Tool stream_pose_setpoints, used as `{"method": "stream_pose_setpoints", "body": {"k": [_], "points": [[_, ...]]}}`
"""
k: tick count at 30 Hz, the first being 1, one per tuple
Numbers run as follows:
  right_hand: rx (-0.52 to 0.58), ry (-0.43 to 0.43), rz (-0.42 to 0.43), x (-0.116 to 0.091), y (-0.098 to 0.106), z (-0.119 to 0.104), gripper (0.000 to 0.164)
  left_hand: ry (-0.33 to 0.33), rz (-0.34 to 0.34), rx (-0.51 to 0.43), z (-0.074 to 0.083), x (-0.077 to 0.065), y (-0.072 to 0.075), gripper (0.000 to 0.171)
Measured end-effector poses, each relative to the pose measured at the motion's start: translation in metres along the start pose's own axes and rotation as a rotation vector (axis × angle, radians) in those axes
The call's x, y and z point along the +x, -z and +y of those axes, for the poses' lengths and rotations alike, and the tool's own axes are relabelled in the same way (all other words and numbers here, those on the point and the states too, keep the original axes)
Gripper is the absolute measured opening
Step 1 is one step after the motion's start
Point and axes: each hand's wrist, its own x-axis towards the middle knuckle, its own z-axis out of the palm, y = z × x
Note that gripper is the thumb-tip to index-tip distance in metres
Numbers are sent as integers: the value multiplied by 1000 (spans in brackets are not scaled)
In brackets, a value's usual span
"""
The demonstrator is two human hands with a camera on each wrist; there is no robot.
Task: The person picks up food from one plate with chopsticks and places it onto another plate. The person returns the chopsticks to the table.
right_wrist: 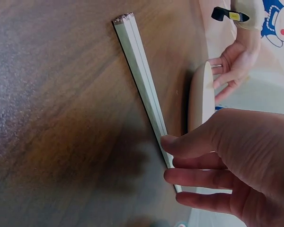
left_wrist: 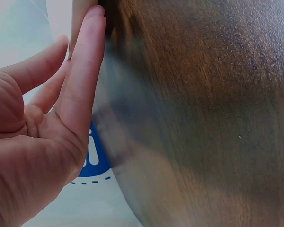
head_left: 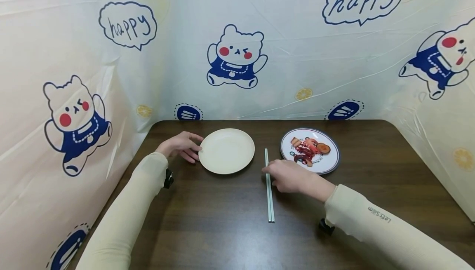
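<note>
A plain cream plate (head_left: 226, 151) sits toward the back of the table, slightly left of centre. My left hand (head_left: 183, 146) is at its left rim, with extended fingers against the edge; the left wrist view shows one fingertip (left_wrist: 93, 13) at the plate's side. Right of the plate, a pair of pale green chopsticks (head_left: 269, 204) lies side by side, pointing away from me. My right hand (head_left: 291, 176) reaches across their upper half, thumb and fingertips close about them. In the right wrist view, the thumb (right_wrist: 182, 145) overlaps the chopsticks (right_wrist: 142, 71) and the other fingers are loosely spread.
Behind my right hand stands a blue-rimmed white plate (head_left: 332, 160) with a picture of food on it. The dark wooden table (head_left: 208, 237) ends at a patterned curtain (head_left: 178, 55) with bears, which hangs at the back and both sides.
</note>
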Motion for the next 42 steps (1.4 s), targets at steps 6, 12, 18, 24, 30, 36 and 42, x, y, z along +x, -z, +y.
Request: {"method": "stream_pose_setpoints", "body": {"k": [6, 12, 18, 24, 30, 36, 42], "points": [[-6, 32, -4, -2, -5, -4, 26, -4, -8, -17, -1, -2, -1, 64], [7, 37, -20, -3, -7, -7, 23, -12, -2, -20, -3, 1, 0, 64], [0, 32, -29, -2, -7, -8, 24, -13, 6, -17, -2, 1, 1, 63], [-14, 47, -24, -4, -8, -7, 26, -4, 7, -28, -2, 2, 1, 62], [-33, 50, -17, -4, -8, -7, 24, 4, 4, -42, -2, 2, 1, 64], [-45, 53, -9, -3, -10, -7, 23, 6, 8, -36, -2, 2, 1, 64], [-45, 63, 8, -3, -13, -8, 22, 1, 11, -42, -4, 1, 0, 63]]}}
